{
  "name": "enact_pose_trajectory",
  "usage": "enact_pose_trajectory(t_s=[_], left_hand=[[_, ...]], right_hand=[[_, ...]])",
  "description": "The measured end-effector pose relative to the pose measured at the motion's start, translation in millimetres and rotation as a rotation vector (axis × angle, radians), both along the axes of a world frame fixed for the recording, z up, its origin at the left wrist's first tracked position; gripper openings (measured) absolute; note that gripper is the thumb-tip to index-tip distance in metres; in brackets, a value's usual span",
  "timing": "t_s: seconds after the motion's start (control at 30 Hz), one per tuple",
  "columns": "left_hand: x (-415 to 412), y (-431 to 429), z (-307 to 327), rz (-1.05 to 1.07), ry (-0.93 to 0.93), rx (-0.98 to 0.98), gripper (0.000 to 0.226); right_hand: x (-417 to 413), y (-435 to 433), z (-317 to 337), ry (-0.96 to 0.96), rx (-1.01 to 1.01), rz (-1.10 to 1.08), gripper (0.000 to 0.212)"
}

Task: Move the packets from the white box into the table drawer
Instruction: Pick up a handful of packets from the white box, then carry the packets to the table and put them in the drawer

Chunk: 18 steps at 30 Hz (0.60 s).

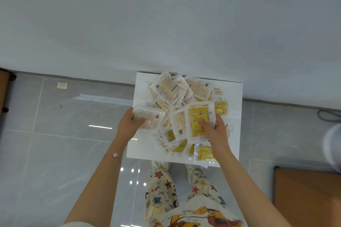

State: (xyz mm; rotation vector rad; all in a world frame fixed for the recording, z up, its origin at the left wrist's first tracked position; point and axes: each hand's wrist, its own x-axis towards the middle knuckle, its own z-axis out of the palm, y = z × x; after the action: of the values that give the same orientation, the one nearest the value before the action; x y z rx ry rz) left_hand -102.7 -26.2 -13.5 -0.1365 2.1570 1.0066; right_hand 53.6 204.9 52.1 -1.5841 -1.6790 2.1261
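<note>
The packets [200,86] are sealed in clear, glossy plastic film that crinkles and catches the light, and they lie in a drawer [234,97] whose white surface looks smooth and matt. The table top [166,24] is a smooth, matt pale grey, while the floor tiles [64,125] are polished and glossy, showing bright reflections. The trousers [162,190] are soft printed cloth, and the brown panel [306,199] at the lower right looks like matt wood.

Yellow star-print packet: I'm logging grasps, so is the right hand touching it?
Touching. The head view shows the right hand pinching the yellow packet, thumb flat on its face.
</note>
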Motion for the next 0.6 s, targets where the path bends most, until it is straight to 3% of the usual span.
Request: enact_pose_trajectory(t_s=[0.17, 0.27, 0.37, 0.5, 0.6], left_hand=[[34.4, -12.6, 72.3, 0.389, -0.110, 0.290, 0.035], [59.1, -22.4, 129.2, 0.592, -0.087, 0.451, 0.034], [81.8, -36.6, 181.9, 0.745, 0.013, 0.476, 0.037], [118.3, -70.7, 245.1, 0.985, 0.147, 0.453, 0.054], [150.7, -111.0, 283.1, 1.115, 0.276, 0.436, 0.053]], right_hand=[[-9.4, -7.5, 51.3, 0.047, 0.026, 0.127, 0.031], [-16.6, -15.6, 88.8, 0.046, 0.058, 0.248, 0.046], [-22.9, -27.2, 127.9, 0.049, 0.093, 0.359, 0.059], [-29.6, -57.7, 183.8, 0.125, 0.121, 0.464, 0.041], [-32.7, -94.7, 221.8, 0.170, 0.113, 0.596, 0.042]])
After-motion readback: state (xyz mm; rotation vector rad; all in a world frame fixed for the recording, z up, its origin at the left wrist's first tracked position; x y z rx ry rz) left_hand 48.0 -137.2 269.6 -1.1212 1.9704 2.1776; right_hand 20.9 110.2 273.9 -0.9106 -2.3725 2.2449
